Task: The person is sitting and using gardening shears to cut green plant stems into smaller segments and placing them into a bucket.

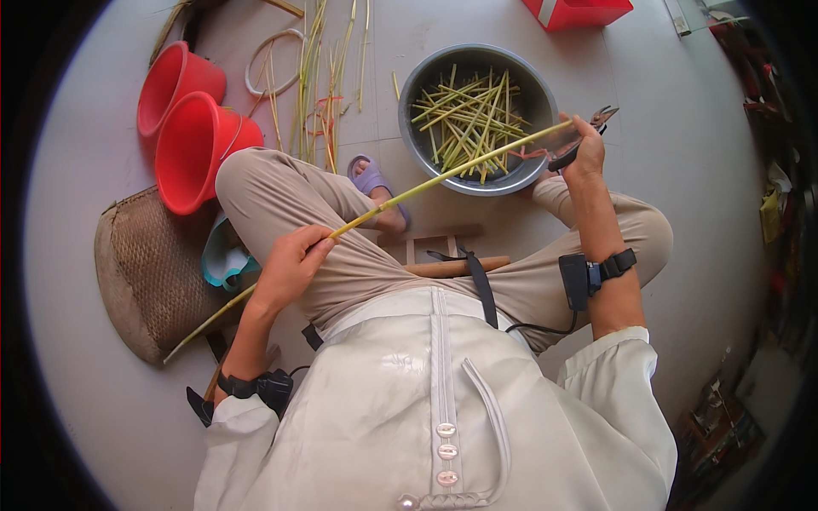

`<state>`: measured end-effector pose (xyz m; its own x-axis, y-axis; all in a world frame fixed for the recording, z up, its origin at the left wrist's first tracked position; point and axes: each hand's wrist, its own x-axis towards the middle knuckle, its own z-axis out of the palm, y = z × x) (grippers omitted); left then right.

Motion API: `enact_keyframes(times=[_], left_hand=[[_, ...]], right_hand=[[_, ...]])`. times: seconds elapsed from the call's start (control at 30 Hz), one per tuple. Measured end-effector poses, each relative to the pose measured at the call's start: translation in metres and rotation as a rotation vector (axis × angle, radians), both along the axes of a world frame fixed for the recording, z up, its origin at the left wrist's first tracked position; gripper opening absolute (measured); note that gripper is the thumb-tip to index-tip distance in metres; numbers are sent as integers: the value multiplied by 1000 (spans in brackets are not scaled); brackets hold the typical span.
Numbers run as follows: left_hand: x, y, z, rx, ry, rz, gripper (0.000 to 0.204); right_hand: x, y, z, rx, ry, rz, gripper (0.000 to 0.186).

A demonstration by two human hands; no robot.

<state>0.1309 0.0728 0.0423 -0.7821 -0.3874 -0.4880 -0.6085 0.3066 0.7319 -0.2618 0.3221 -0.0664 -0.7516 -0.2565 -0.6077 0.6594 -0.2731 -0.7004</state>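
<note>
A long yellow-green plant stalk (452, 173) slants across my lap, from low at the left up to the right. My left hand (294, 262) is closed around its lower part, and the thin end sticks out beyond my wrist. In my right hand (588, 157) are pruning shears (605, 117) with dark handles, their blades pointing up and away from me. The stalk's upper end reaches the fingers of that hand; whether they pinch it is hard to see. Just beyond, a grey metal basin (412, 141) holds many short cut stalk pieces (477, 119).
Two red buckets (192, 153) and a tipped woven basket (162, 272) stand at the left, with a teal-rimmed bag (223, 264) beside them. Long loose stalks (307, 94) and a pale hoop (274, 61) lie on the floor. A red container (579, 12) is at the far right.
</note>
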Motion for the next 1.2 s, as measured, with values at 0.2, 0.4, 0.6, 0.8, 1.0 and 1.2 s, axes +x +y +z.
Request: enact_keyframes(times=[0.2, 0.4, 0.6, 0.8, 1.0, 1.2], left_hand=[[-41, -11, -5, -257, 144, 50, 19], [-84, -13, -43, -115, 141, 64, 22], [-104, 2, -36, -209, 196, -41, 18], [-103, 10, -39, -307, 85, -59, 19], [-104, 17, -46, -371, 167, -106, 16], [-106, 18, -51, -414, 171, -160, 14]], right_hand=[[61, 6, 2, 32, -138, 386, 19], [122, -35, 51, 227, 57, 1219, 51], [126, -42, 38, 122, 7, 1226, 54], [122, -49, 62, 177, -24, 1202, 56], [121, -44, 44, 163, -8, 1189, 58], [133, -43, 35, 118, -42, 1075, 50]])
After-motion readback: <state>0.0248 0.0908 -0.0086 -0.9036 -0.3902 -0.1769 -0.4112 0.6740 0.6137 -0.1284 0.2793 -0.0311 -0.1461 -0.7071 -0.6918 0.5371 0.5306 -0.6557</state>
